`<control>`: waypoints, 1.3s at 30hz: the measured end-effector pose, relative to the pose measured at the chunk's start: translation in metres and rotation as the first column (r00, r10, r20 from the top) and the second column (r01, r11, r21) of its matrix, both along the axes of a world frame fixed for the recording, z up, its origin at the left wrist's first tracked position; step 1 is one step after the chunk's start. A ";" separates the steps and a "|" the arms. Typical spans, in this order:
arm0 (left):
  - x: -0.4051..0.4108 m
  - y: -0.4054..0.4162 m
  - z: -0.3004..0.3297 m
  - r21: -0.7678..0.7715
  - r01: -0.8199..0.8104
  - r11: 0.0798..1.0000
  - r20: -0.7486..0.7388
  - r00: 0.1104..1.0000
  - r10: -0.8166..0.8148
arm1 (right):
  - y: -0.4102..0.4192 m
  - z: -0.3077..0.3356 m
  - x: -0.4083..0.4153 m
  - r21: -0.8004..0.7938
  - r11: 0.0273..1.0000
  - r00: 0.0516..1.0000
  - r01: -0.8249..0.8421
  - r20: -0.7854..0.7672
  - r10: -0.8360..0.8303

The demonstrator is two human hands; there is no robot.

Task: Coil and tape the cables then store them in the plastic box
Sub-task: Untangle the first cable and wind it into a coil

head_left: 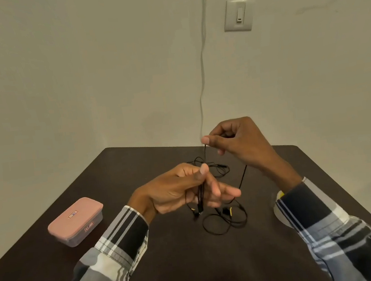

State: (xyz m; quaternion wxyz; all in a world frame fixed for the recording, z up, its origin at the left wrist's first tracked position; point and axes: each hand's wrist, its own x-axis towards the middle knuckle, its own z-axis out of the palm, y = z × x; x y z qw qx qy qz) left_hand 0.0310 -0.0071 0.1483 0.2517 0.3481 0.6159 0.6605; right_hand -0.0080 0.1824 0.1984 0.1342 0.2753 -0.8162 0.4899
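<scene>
- Coiling is judged to be the step in hand: a thin black cable [202, 196] is pinched between thumb and forefinger of the left hand [185, 187], its doubled strands hanging down past the palm to small plugs, while the other fingers of that hand are stretched forward and loosely spread.
- A higher stretch of the same cable is pinched between thumb and forefinger tips of the right hand [238, 141], the remaining fingers being curled in; the strand is held taut and upright above the table.
- The rest of the black wire lies in loose, tangled loops [225, 222] on the dark brown table [172, 270], near its middle and toward the far edge; whether one cable or several are tangled there cannot be told.
- No tape is applied yet, and nothing is stored.
- The next move is judged to call for the slack being drawn up and laid in even turns at the left hand, without snagging the loops below.
- A pale roll [279, 208], possibly tape, is partly hidden by the right sleeve near the right edge.
- A small plastic box with a pink lid [75, 221] stands shut toward the left edge.
- Behind, a plain wall carries a white switch [238, 14] and a pale hanging cord [201, 52].
</scene>
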 end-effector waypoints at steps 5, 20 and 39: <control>-0.001 -0.005 0.011 0.304 0.034 0.952 0.091 0.994 -0.064 | -0.005 -0.036 0.001 -0.289 0.957 0.968 -0.025 0.233 0.096; -0.024 -0.020 0.015 0.008 -0.530 0.848 -0.133 0.840 0.526 | 0.001 -0.107 0.066 -0.054 0.997 0.933 -0.053 0.354 0.069; -0.004 -0.003 0.002 -0.281 -0.091 0.955 -0.092 0.993 0.068 | 0.019 0.017 0.028 -0.010 1.000 0.998 0.018 -0.063 -0.018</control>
